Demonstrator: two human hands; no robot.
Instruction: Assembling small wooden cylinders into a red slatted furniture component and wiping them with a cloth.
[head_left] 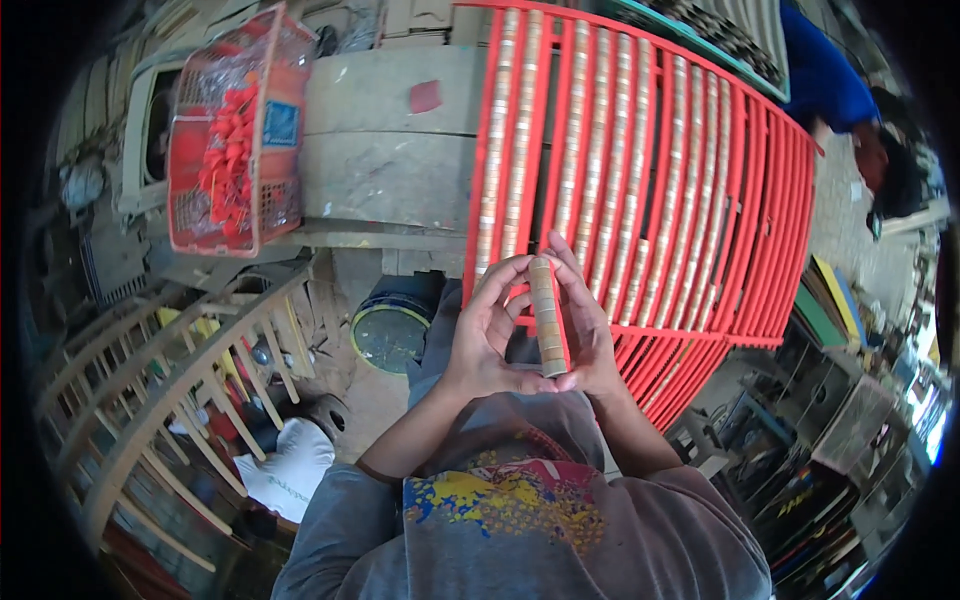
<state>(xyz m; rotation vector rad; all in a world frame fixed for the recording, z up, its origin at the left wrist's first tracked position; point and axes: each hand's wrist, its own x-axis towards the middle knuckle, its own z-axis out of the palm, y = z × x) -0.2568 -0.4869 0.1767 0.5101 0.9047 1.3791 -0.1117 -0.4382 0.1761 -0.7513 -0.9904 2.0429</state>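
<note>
Red rack [755, 340]: smooth, slightly glossy finish; base material uncertain from where I stand. Segmented stick [546, 320]: largely matt, material likewise uncertain. Crate [283, 172]: perforated plastic. Bench [390, 180]: worn, matt wood planks. Shirt [650, 540]: soft matt cloth, paint-spattered.

Site classification: workshop. Indicators: worn, stained wooden desk [385, 180]; red slatted rack [787, 220] loaded with rows of short cylindrical pieces [571, 130]; plastic basket [190, 140] of red parts [232, 150]; slatted wooden frame [200, 362].
</note>
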